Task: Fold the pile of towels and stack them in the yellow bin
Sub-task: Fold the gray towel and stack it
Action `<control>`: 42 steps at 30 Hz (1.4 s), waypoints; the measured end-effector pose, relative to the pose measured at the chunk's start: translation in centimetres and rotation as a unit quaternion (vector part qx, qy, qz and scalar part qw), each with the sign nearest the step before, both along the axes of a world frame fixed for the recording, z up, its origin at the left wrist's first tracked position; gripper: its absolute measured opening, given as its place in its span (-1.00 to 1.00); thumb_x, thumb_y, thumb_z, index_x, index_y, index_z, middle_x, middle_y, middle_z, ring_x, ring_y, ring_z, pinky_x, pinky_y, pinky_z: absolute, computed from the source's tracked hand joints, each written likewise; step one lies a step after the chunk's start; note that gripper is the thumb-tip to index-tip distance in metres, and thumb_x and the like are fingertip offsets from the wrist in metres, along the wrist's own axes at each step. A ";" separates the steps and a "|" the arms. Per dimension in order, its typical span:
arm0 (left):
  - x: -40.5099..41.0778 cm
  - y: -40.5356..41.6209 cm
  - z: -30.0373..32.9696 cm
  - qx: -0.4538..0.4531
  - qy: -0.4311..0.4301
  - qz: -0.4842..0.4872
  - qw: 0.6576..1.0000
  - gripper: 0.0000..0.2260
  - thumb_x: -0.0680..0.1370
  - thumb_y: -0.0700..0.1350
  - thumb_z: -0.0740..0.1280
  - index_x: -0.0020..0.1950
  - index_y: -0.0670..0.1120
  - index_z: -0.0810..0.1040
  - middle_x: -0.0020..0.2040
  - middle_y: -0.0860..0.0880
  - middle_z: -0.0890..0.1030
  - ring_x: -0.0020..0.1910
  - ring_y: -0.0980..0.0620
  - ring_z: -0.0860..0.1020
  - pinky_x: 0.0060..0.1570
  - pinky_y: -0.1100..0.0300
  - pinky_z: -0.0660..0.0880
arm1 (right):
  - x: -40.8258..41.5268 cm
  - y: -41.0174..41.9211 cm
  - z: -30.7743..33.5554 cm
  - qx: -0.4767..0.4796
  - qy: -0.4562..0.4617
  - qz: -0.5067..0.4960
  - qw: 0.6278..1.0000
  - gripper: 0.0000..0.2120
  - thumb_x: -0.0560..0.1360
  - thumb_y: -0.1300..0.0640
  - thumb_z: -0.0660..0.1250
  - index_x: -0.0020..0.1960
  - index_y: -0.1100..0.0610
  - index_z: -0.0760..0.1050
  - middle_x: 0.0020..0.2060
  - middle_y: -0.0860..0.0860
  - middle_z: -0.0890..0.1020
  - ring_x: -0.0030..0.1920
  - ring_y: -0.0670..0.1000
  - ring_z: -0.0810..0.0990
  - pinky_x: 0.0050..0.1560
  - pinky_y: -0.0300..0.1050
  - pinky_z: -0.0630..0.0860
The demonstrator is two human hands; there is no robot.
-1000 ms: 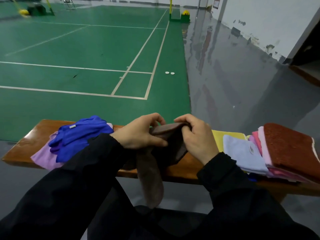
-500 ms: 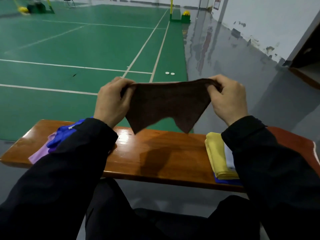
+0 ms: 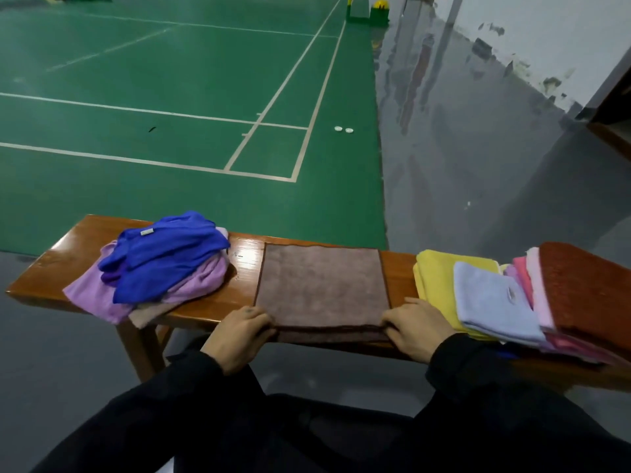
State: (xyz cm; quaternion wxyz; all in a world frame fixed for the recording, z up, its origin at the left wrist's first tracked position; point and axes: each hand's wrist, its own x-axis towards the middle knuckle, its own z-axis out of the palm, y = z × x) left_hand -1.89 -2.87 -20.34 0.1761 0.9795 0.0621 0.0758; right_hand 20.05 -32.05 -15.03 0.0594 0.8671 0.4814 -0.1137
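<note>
On the wooden bench (image 3: 239,303) beside the court, I see the brown towel (image 3: 321,285) flat at the middle; left hand (image 3: 239,331) and right hand (image 3: 416,327) pinch its near corners. Unfolded pile (image 3: 160,264) waits at the left end, folded towels (image 3: 495,298) at the right; no yellow bin visible

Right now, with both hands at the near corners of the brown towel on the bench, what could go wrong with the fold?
1. The brown towel overhangs the near edge of the bench, where the left hand and right hand pinch it, so it may slide off.
2. The unfolded pile lies close on the left, and its loose edges could get caught.
3. The folded stack leans over the edge and may topple.
</note>
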 end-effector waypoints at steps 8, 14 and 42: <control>3.7 2.3 3.2 -0.134 -0.017 0.100 0.986 -0.87 0.63 -0.03 0.35 0.15 0.02 0.63 0.04 0.14 0.65 -0.02 0.18 0.60 0.06 0.22 0.53 | 2.7 2.8 2.2 0.152 0.099 -0.152 0.971 -0.80 0.65 -0.03 0.21 -0.01 -0.02 0.58 -0.10 -0.01 0.68 -0.06 0.11 0.62 -0.12 -0.01 0.49; 10.4 5.2 4.4 -0.104 -0.013 0.160 0.982 -0.86 0.63 -0.06 0.35 0.16 -0.04 0.61 0.06 -0.03 0.68 0.00 -0.01 0.62 0.06 0.07 0.58 | 6.7 8.0 2.7 0.137 0.009 -0.238 0.961 -0.78 0.61 -0.01 0.26 0.19 -0.03 0.60 0.04 0.06 0.69 0.05 0.19 0.63 -0.04 -0.02 0.51; 16.4 8.4 -0.7 -0.109 -0.031 0.221 0.969 -0.81 0.59 -0.15 0.37 0.20 -0.13 0.60 0.10 -0.13 0.61 0.10 -0.14 0.57 0.14 0.04 0.48 | 11.5 12.1 -3.6 0.099 -0.051 -0.290 0.950 -0.73 0.67 -0.10 0.19 0.16 0.07 0.50 0.04 0.14 0.66 -0.01 0.22 0.62 -0.15 -0.02 0.44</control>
